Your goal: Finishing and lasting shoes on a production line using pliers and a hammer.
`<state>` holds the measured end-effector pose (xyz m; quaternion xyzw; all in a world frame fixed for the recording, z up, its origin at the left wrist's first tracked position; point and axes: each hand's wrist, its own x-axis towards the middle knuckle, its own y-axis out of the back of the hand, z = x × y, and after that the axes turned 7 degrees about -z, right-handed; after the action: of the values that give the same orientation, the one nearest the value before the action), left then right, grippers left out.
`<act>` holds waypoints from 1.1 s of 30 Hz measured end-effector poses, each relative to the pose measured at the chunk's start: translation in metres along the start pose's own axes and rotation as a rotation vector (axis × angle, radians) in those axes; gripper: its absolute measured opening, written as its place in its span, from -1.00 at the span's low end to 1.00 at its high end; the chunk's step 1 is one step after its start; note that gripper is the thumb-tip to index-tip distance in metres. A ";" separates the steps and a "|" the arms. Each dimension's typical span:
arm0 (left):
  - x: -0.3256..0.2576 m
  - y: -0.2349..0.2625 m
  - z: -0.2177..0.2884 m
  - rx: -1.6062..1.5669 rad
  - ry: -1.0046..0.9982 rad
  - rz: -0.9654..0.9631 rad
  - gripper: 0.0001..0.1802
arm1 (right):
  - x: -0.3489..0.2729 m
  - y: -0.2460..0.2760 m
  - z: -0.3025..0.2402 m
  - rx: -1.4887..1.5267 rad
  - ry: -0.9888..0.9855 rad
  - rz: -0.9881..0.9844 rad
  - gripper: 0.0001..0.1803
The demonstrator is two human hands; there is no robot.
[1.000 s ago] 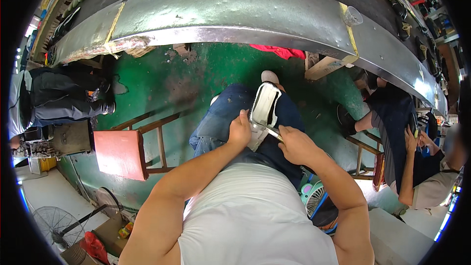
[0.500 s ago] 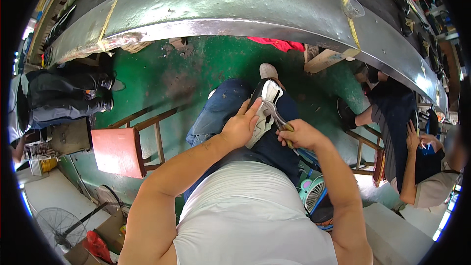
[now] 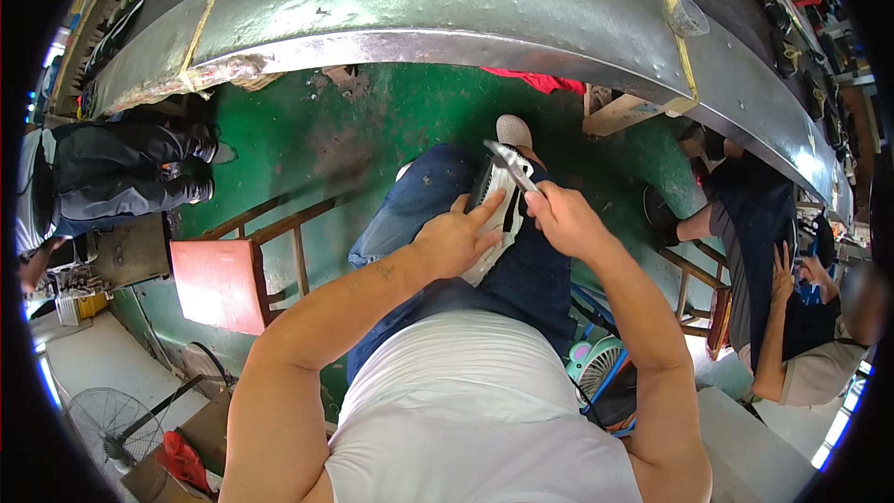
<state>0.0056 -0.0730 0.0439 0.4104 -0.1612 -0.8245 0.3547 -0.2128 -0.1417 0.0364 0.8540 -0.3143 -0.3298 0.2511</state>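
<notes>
A black and white shoe upper (image 3: 514, 214), which looks stretched over a last, lies lengthwise on my thighs. My left hand (image 3: 457, 238) steadies it from the left, with the thumb and stretched fingers against its side. My right hand (image 3: 564, 221) is wrapped round the handles of metal pincers (image 3: 511, 166). Their head lies at the far end of the shoe, slanting up to the left. Most of the handles are hidden in my fist, and whether the jaws touch the upper I cannot tell.
A long metal-edged workbench (image 3: 419, 48) curves across the front, with a clear plastic cup (image 3: 687, 17) on it. A red-topped stool (image 3: 220, 285) stands left. A co-worker (image 3: 792, 335) sits at right, another person (image 3: 121, 172) at far left. A small green fan (image 3: 596, 363) is beside my right hip.
My right hand has turned the pincers, so their head has swung away from me toward the shoe's far end and now shows edge-on. My left hand stays on the shoe, slightly lower.
</notes>
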 end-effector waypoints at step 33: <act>-0.028 0.057 0.012 -0.801 -0.336 0.594 -0.41 | -0.122 -0.102 0.031 0.914 -0.017 0.294 -0.66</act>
<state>0.0335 -0.0928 0.0993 0.0412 0.0026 -0.7399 0.6714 -0.2684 0.0065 0.0005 0.8207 -0.5466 -0.1258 -0.1089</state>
